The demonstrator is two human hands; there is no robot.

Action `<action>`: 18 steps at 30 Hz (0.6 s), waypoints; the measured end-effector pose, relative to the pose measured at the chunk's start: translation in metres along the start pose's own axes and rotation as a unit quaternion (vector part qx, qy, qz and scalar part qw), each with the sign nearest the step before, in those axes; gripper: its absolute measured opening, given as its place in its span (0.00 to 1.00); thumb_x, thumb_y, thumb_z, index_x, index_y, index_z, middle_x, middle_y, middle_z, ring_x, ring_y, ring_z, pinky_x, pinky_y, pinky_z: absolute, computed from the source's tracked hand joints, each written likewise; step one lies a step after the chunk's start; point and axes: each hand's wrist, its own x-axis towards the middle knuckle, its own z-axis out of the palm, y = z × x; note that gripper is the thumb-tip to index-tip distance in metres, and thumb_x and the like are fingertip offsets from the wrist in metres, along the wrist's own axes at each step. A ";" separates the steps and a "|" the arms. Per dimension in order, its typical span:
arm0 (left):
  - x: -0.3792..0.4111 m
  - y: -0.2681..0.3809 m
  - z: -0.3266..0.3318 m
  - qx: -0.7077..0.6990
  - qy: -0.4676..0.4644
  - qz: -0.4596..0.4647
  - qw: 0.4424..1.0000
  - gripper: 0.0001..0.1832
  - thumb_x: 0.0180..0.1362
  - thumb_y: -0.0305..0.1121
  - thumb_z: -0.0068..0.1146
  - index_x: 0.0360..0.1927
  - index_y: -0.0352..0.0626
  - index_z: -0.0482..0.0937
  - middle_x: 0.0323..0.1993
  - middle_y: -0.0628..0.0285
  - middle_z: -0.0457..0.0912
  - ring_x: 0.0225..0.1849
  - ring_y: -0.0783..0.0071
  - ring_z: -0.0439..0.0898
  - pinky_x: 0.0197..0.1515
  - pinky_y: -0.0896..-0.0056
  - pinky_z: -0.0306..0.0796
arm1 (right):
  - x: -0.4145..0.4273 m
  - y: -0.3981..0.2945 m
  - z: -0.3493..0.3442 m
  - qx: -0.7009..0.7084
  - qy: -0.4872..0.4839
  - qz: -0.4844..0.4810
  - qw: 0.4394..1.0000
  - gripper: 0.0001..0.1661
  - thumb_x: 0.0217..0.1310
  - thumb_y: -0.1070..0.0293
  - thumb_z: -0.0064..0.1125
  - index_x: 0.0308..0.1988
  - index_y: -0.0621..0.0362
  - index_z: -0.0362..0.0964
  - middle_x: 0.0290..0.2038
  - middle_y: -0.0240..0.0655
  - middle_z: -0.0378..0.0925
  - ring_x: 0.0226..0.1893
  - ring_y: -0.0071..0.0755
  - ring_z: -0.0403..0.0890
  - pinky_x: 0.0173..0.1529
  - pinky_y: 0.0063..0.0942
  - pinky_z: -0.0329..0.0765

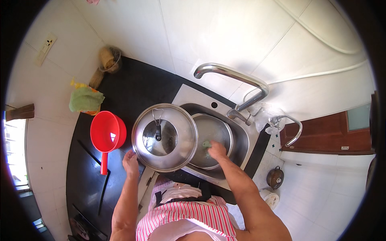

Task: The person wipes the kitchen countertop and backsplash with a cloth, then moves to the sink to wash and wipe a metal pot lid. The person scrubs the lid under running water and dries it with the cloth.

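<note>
My left hand is at the lower left rim of a large steel pan lid with a glass centre and a black knob with a wire loop; its fingertips touch the rim. The lid lies partly over the left side of the steel sink. In the sink is a wide round metal pan holding cloudy water. My right hand is over the pan, its fingers closed on a small green scrubbing pad at the water.
A red plastic dipper stands on the black countertop at left, near a green cloth and a tub with brown scrubbers. A chrome faucet arches behind the sink; a second spout is further right. A lidded pot sits beyond.
</note>
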 end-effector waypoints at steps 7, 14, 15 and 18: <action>-0.102 0.062 0.037 -0.116 -0.060 0.075 0.989 0.18 0.68 0.19 0.56 0.60 0.36 0.81 0.46 0.63 0.84 0.46 0.75 0.81 0.50 0.73 0.77 | -0.004 0.035 0.010 -0.073 -0.025 -0.143 0.987 0.16 0.62 0.63 0.62 0.47 0.58 0.83 0.47 0.52 0.84 0.51 0.63 0.82 0.61 0.49 0.76; -0.168 0.121 0.119 -0.120 -0.584 -0.351 0.722 0.40 0.76 0.48 0.59 0.80 0.36 0.57 0.63 0.44 0.77 0.57 0.54 0.84 0.56 0.51 0.85 | -0.043 -0.031 -0.090 0.178 -0.091 -0.055 0.978 0.17 0.60 0.64 0.67 0.44 0.65 0.82 0.44 0.50 0.83 0.47 0.56 0.83 0.53 0.43 0.77; -0.171 0.122 0.139 -0.087 -0.609 -0.355 0.704 0.46 0.74 0.55 0.59 0.80 0.34 0.53 0.70 0.38 0.70 0.58 0.49 0.83 0.56 0.46 0.84 | -0.060 -0.042 -0.111 0.220 -0.077 -0.065 0.970 0.16 0.59 0.66 0.66 0.44 0.65 0.82 0.46 0.49 0.82 0.47 0.52 0.83 0.53 0.40 0.77; -0.181 0.130 0.192 -0.102 -0.535 -0.459 0.701 0.44 0.73 0.58 0.58 0.78 0.38 0.56 0.73 0.35 0.65 0.59 0.43 0.83 0.54 0.35 0.83 | -0.091 -0.042 -0.139 0.254 -0.039 -0.163 0.953 0.14 0.59 0.71 0.63 0.44 0.66 0.81 0.52 0.46 0.79 0.52 0.44 0.81 0.57 0.36 0.76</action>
